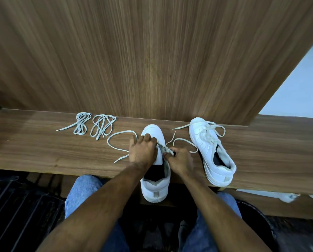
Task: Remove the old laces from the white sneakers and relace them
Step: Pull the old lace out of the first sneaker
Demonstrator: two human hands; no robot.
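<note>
A narrow wood-grain worktop (42, 148) runs along a matching wall panel. The near sneaker (154, 171) lies toe-away from you, long axis straight ahead, heel overhanging the front edge. Your left hand (143, 151) rests curled over its vamp, steadying it; your right hand (179, 160) pinches the old lace (165, 149) just right of the eyelets, so the pull should run rightward, across the shoe. The second sneaker (212, 151) remains laced. Two bundled laces (92, 126) wait at left.
</note>
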